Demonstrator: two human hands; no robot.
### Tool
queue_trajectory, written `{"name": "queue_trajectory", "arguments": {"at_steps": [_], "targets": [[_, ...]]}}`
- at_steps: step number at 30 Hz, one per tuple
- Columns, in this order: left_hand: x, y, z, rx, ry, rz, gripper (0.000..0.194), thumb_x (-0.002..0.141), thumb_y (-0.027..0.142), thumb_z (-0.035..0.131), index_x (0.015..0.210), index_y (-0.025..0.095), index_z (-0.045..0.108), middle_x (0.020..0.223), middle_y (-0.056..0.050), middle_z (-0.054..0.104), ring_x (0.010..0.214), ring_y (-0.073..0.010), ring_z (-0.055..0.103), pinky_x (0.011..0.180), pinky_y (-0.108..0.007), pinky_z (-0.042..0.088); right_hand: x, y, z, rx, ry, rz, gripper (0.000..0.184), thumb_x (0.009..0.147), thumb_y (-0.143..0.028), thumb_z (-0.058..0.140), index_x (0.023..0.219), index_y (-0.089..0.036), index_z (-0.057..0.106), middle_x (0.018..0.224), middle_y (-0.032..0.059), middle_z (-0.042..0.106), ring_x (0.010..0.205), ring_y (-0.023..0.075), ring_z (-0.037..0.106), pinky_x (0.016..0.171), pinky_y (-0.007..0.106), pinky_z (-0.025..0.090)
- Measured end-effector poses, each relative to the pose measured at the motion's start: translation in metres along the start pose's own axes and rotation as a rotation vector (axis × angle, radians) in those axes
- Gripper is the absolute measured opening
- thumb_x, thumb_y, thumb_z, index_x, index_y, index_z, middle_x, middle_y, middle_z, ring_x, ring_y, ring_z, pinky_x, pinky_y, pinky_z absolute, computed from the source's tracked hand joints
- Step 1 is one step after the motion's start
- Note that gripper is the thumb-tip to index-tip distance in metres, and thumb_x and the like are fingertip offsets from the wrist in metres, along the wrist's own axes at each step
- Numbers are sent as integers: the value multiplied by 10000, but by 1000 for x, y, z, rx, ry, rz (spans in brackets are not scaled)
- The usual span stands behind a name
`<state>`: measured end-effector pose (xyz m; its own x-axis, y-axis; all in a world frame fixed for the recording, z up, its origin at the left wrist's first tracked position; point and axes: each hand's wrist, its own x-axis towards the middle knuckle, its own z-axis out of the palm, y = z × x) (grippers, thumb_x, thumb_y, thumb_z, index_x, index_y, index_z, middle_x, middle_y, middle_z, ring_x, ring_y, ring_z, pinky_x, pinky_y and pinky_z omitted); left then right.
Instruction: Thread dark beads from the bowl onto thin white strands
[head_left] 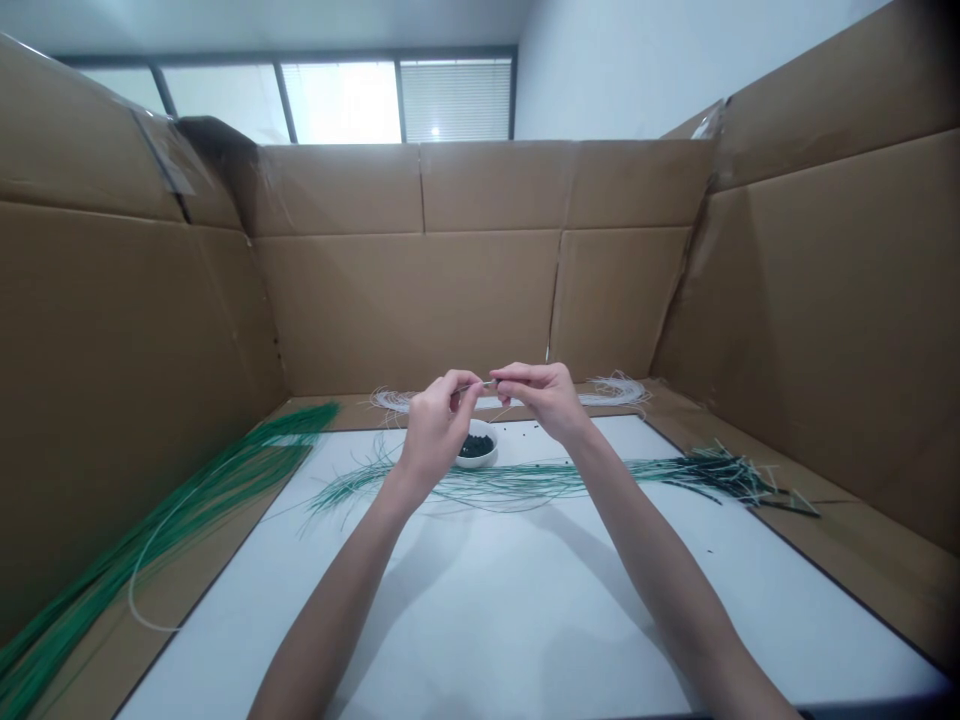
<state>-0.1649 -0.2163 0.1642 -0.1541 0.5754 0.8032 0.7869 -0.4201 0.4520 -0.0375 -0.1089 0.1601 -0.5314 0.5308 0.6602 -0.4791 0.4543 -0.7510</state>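
Right now the left hand [435, 430] and right hand [541, 398] are raised and nearly closed, their fingertips pinching a thin wire [480, 384] between them, just above a small white bowl [477, 450] of dark beads [475, 446] — green strands [525, 482] lie across the white board [480, 620] below, and white wire loops [391, 400] sit behind — all inside a cardboard wall [420, 310]
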Motion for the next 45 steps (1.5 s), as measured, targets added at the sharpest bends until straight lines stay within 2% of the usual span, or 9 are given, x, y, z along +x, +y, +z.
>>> {"name": "queue_trajectory", "arguments": {"at_steps": [11, 22, 26, 37, 45], "targets": [[0, 1, 0, 20, 8, -1, 126, 850, 259, 482, 820, 178, 575, 700, 19, 613, 567, -75, 468, 562, -185, 359, 1, 1, 2, 70, 38, 41, 129, 615, -186, 737, 735, -185, 689, 645, 6, 677, 573, 108, 594, 526, 242, 480], [0, 2, 0, 55, 20, 22, 131, 852, 255, 474, 824, 179, 576, 698, 13, 605, 583, -86, 478, 578, -195, 366, 0, -3, 3, 87, 32, 77, 126, 609, -203, 740, 707, -172, 667, 611, -2, 673, 498, 84, 568, 525, 238, 489], [-1, 1, 0, 53, 17, 22, 134, 854, 260, 471, 824, 180, 574, 693, 14, 600, 583, -86, 476, 582, -194, 365, 0, -2, 3, 76, 35, 69, 149, 605, -237, 741, 709, -170, 660, 656, 17, 686, 494, 85, 569, 527, 245, 492], [-1, 1, -1, 57, 6, 36, 126, 853, 255, 477, 827, 180, 574, 693, 16, 593, 578, -80, 471, 579, -190, 361, 1, 1, 1, 53, 51, 45, 123, 607, -224, 741, 696, -174, 674, 569, -14, 642, 478, 93, 563, 524, 260, 484], [-1, 0, 0, 62, -2, 30, 131, 855, 257, 472, 832, 180, 575, 691, 16, 587, 578, -80, 472, 574, -189, 358, 1, 2, -2, 28, 44, 29, 113, 609, -223, 740, 697, -181, 685, 579, -12, 646, 473, 87, 553, 509, 251, 473]]}}
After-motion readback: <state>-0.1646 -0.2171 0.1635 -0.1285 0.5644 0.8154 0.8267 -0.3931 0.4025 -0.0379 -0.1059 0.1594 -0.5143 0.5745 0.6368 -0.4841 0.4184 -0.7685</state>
